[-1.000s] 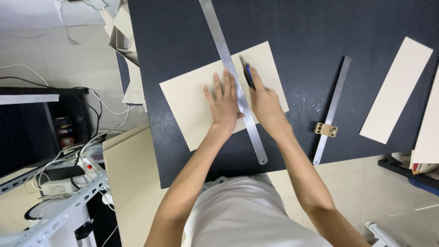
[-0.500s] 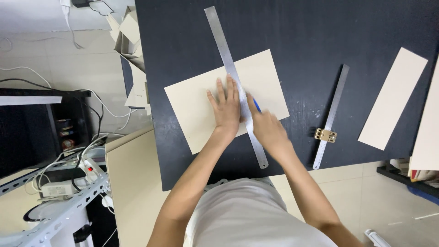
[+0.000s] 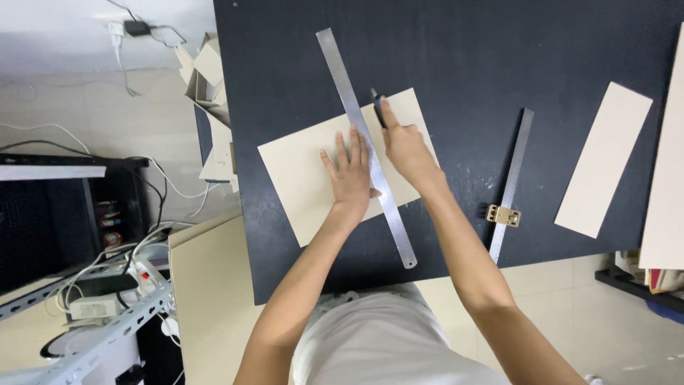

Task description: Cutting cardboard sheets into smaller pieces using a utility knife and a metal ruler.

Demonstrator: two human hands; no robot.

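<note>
A dark bench (image 3: 570,50) carries everything. A cream sheet of card (image 3: 299,178) lies flat near its front edge, with a long steel ruler (image 3: 392,214) slanting across it and onto the bare top. To the right lies a second metal rule with a brass clamp (image 3: 509,189), then a narrow cream strip (image 3: 602,160), and another pale strip (image 3: 666,192) at the right edge.
</note>
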